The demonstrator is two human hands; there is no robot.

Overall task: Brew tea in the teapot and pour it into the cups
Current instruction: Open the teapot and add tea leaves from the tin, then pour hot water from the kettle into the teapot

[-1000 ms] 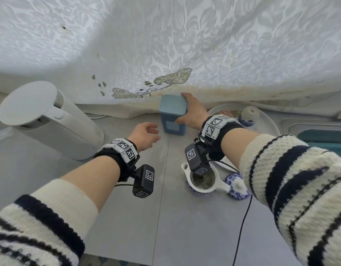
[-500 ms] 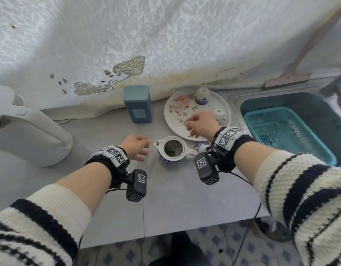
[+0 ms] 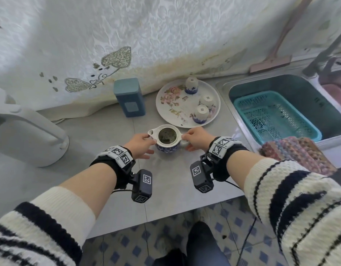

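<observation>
The white and blue teapot point(image 3: 167, 144) stands lidless on the grey counter point(image 3: 100, 131), with wet tea leaves showing inside. My left hand point(image 3: 140, 145) cups its left side just below the spout, thumb up by the rim. My right hand point(image 3: 196, 138) pinches the handle on the pot's right side. Three small cups point(image 3: 200, 113) sit upside down on a floral plate point(image 3: 172, 110) just behind the pot. The teapot's lid is not in sight.
A blue tea tin point(image 3: 130, 96) stands left of the plate by the wall. A white electric kettle point(image 3: 25, 131) sits at far left. To the right is a sink with a teal basket point(image 3: 275, 114), and a crocheted cloth point(image 3: 298, 152) lies on its near edge.
My right hand left the tea tin, passed over the plate and came onto the teapot's handle. My left hand moved right onto the pot's side. The view shifted right, toward the sink.
</observation>
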